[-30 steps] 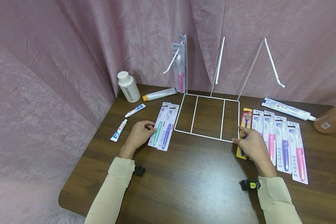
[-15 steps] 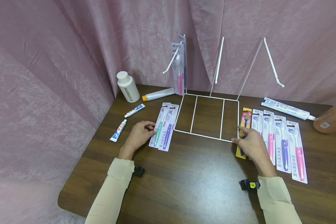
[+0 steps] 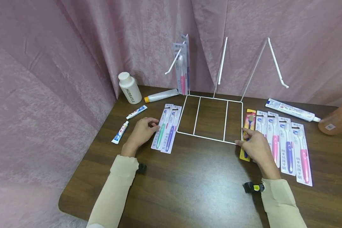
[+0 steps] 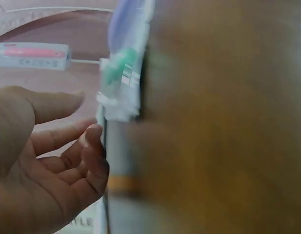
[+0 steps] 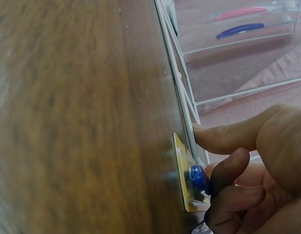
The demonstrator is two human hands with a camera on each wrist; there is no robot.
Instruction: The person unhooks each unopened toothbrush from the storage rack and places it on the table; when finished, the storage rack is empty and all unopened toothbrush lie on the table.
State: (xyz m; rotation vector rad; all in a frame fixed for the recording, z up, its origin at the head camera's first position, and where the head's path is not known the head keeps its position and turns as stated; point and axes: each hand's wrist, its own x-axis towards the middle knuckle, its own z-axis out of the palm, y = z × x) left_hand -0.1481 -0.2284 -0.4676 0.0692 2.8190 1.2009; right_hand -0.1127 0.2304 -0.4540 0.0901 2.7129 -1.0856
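Note:
My left hand (image 3: 142, 133) hovers beside two packaged toothbrushes, one green (image 3: 162, 126) and one purple (image 3: 171, 129). In the left wrist view its fingers (image 4: 67, 146) are loosely bent, the thumb stands apart, and nothing lies between them. With thumb and index finger my right hand (image 3: 255, 145) grips the front right corner of a white wire display rack (image 3: 208, 137). Beneath that hand lies a yellow-carded toothbrush pack (image 3: 249, 118), partly hidden by the fingers. At the back left, packaged toothbrushes (image 3: 180, 68) hang on the rack's left hook; the middle and right hooks are bare.
Right of the yellow pack, several toothbrush packs (image 3: 287, 147) lie in a row, with a toothpaste tube (image 3: 292, 110) and an orange-brown container (image 3: 334, 120) behind. At left stand a white bottle (image 3: 131, 90), a yellow-capped tube (image 3: 161, 95) and two small tubes (image 3: 120, 133).
My left hand has shifted slightly up and away from the table at the edge of the green toothbrush pack. The right hand keeps its place on the rack corner.

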